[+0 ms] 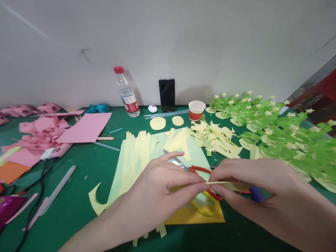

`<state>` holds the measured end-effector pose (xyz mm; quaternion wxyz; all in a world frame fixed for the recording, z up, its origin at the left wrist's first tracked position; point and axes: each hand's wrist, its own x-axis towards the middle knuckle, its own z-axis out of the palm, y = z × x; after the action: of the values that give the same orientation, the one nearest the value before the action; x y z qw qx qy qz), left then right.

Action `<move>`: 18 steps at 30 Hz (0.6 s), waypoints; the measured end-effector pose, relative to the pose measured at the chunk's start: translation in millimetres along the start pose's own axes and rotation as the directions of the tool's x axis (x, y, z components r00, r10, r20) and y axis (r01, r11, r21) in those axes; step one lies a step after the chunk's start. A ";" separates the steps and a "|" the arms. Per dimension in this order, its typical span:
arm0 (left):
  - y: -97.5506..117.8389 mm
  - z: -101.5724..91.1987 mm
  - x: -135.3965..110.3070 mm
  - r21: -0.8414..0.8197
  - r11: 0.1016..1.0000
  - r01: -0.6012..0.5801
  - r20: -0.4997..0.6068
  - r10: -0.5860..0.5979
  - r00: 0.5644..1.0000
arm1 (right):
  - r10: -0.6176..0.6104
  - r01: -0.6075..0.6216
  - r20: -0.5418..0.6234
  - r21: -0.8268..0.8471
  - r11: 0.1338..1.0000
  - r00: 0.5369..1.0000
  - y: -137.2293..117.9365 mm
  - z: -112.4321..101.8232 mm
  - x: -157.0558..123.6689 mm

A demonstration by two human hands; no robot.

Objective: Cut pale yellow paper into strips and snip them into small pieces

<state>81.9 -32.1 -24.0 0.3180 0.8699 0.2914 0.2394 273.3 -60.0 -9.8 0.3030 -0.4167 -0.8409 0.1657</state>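
Paper strip [233, 184] (pale) between 2 hands [164, 180] [278, 178]

Craft workspace: scissors [197, 169] by my left hand [160, 180], yellow paper strips [135, 150] beyond it, green paper trees [265, 122] beyond my right hand [273, 187].

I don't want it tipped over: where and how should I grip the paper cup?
Grip the paper cup by its upper sides, probably from above: it stands upright, widening toward its open top, while yellow paper scraps lie close in front and green paper plants stand to its right.
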 end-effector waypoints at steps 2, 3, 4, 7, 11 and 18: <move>2.0 -0.8 -1.3 0.047 0.999 -0.019 0.008 0.019 1.000 | -0.002 0.002 0.001 0.008 1.000 1.000 -0.8 1.3 -0.5; 2.9 -1.1 -1.8 0.065 0.998 -0.023 0.010 0.022 1.000 | -0.006 0.006 0.005 0.012 1.000 1.000 -1.1 1.8 -0.5; 3.7 -1.4 -2.2 0.082 0.996 -0.026 0.011 0.025 1.000 | -0.013 0.012 0.015 0.017 1.000 1.000 -1.4 2.2 -0.4; 4.7 -2.1 -2.7 0.119 0.992 -0.031 0.023 0.028 0.999 | -0.014 0.012 0.033 0.035 0.999 0.999 -2.6 2.0 0.4; 3.4 -2.8 -2.2 0.059 0.998 0.026 0.017 -0.027 0.999 | 0.063 -0.065 0.045 0.048 0.997 0.997 -4.2 0.1 1.2; 0.8 -11.1 3.8 -0.183 0.954 0.237 0.095 -0.223 0.970 | 0.282 -0.293 0.163 0.051 0.955 0.945 3.6 -2.0 1.9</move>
<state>78.2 -25.5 -15.0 0.4373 0.8031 0.3543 0.1958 275.9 -56.2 -9.4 0.2252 -0.5091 -0.7851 0.2713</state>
